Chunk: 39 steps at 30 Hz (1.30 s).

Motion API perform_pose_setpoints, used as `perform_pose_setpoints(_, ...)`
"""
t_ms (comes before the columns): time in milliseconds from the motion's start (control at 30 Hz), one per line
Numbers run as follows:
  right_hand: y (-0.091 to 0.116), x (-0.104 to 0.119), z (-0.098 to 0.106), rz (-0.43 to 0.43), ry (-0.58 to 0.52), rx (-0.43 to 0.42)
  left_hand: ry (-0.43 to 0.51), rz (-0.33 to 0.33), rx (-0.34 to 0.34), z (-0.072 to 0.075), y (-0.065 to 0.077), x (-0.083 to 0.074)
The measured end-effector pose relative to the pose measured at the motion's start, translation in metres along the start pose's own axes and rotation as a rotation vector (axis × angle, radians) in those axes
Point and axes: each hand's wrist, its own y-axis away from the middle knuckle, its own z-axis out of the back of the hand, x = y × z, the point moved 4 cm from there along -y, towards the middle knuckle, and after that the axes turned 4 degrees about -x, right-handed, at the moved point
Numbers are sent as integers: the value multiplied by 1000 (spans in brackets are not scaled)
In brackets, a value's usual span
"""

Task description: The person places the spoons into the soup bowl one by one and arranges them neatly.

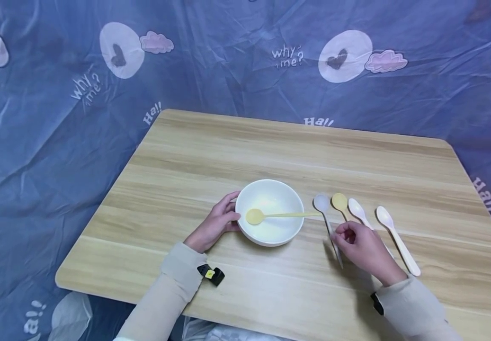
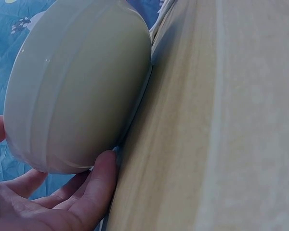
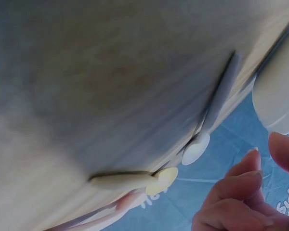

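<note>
Wooden table (image 1: 211, 147); left hand (image 1: 215, 222) clamped on bowl (image 1: 276, 200), steady hold advisable; right hand (image 1: 362, 245), thumb and fingers apart, right of bowl near grey spoon (image 1: 321, 202).

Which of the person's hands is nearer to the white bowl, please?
Left. The left hand holds the white bowl at its left side, while the right hand is apart from it, off to its right, near the grey spoon.

On the wood-grained tabletop (image 1: 211, 147), a white bowl (image 1: 279, 196) is set, and to its right a grey spoon (image 1: 328, 228), a yellow spoon (image 1: 340, 202) and two white spoons (image 1: 400, 242) are laid side by side.
</note>
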Motion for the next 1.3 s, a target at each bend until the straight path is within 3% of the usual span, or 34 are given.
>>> perform_pose_setpoints(533,8,-9,-3,-26,107,100,1,-7,13,-1,2,0)
perform_pose_setpoints(1000,8,-14,-11,-53,129,189,-1,-11,11,1,1,4)
perform_pose_setpoints(1300,6,-14,-11,-52,132,191,-8,-5,13,0,-1,2)
